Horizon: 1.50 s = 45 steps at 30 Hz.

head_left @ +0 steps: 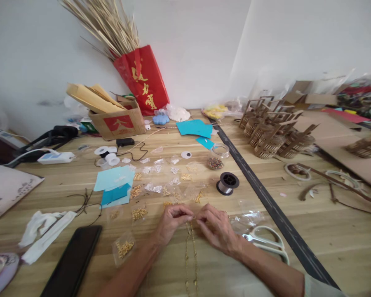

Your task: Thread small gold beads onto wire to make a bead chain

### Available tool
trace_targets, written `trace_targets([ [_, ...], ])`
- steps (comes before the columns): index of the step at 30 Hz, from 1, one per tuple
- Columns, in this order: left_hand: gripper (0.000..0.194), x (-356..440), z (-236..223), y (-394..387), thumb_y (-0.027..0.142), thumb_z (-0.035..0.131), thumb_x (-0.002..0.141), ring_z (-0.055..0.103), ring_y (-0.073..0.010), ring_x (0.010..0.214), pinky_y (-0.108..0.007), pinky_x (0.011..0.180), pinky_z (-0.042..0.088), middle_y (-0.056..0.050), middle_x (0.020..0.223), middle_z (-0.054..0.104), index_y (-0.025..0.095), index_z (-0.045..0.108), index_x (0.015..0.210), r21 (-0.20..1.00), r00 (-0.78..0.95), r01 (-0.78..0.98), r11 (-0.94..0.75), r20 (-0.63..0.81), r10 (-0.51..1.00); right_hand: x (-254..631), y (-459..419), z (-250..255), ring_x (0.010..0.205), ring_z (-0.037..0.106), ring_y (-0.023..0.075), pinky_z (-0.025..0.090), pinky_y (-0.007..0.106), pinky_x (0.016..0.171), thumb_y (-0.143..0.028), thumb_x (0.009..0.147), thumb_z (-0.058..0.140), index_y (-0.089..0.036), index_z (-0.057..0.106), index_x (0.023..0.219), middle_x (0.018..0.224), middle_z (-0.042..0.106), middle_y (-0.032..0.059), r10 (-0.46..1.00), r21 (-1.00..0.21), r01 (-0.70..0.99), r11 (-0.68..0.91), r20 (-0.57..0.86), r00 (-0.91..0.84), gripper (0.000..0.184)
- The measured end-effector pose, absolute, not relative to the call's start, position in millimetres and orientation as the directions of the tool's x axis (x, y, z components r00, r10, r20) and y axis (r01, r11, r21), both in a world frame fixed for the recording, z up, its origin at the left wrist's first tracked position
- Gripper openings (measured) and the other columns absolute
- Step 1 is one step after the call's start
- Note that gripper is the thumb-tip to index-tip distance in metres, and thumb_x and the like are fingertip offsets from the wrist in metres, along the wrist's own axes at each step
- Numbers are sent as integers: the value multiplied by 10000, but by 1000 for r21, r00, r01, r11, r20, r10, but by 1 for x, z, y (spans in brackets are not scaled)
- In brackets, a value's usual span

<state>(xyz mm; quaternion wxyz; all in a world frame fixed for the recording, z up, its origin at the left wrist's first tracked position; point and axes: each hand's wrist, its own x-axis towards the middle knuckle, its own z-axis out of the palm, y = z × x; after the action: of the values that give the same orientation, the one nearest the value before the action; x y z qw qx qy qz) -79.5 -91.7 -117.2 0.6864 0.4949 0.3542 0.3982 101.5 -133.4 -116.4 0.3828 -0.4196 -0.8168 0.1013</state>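
My left hand (172, 222) and my right hand (217, 229) meet at the near middle of the wooden table (312, 231), fingertips pinched together on the top end of a strand of small gold beads (191, 255). The strand hangs down from the pinch toward me across the tabletop. Several small clear bags of gold and silver beads (160, 181) lie just beyond my hands. A spool of thin wire (227, 183) stands to the right of them, and white-handled scissors (266, 242) lie right beside my right wrist.
A black phone (72, 264) and white cloth (43, 233) lie at near left. Teal paper sheets (115, 185), a glass jar of beads (217, 156), a cardboard box (117, 119), a red bag of dried stalks (144, 78) and wooden basket frames (272, 132) stand farther back.
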Motion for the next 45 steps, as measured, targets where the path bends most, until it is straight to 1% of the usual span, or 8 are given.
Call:
trace_targets([
  [17,190,-79,-113,-91,312,812,600,538,-128,643,-234,636,413,-19,661,625,147,729,641,970,436,-174,169,-78,897,102,-134,-116,669,574,143,414,247,601,-199,924,476,-203,532,875,778,604,30,767,-484,616,622,535,-354,75],
  [23,181,-79,-115,-91,307,803,615,548,-140,655,-247,652,428,-25,669,634,147,726,650,976,436,-163,141,-57,898,102,-134,-117,664,572,144,403,246,581,-201,919,484,-203,531,881,778,599,30,766,-488,610,625,533,-358,60],
  [29,150,-79,-113,-92,277,800,622,552,-128,652,-235,651,420,-12,664,633,149,729,654,974,434,-178,140,-50,899,102,-133,-116,652,565,134,402,238,574,-185,917,475,-197,530,871,771,589,25,775,-501,605,618,518,-362,72],
  [34,155,-79,-113,-92,288,792,632,553,-134,662,-239,653,417,-16,678,641,150,735,675,977,442,-168,134,-47,896,102,-133,-117,659,569,131,420,238,589,-188,921,469,-191,537,874,768,587,27,786,-508,616,602,512,-347,83],
  [41,131,-81,-115,-91,282,753,679,538,-136,668,-241,656,403,-17,684,631,153,738,692,982,441,-143,126,-51,896,101,-133,-115,638,565,134,417,240,580,-187,919,470,-196,545,875,754,585,24,790,-505,625,595,512,-337,87],
  [45,144,-80,-114,-91,296,767,661,539,-139,667,-242,653,409,-19,678,628,155,735,672,981,441,-149,121,-44,897,101,-133,-115,641,570,135,419,239,582,-190,920,468,-198,545,875,756,584,24,789,-509,621,596,514,-336,90],
])
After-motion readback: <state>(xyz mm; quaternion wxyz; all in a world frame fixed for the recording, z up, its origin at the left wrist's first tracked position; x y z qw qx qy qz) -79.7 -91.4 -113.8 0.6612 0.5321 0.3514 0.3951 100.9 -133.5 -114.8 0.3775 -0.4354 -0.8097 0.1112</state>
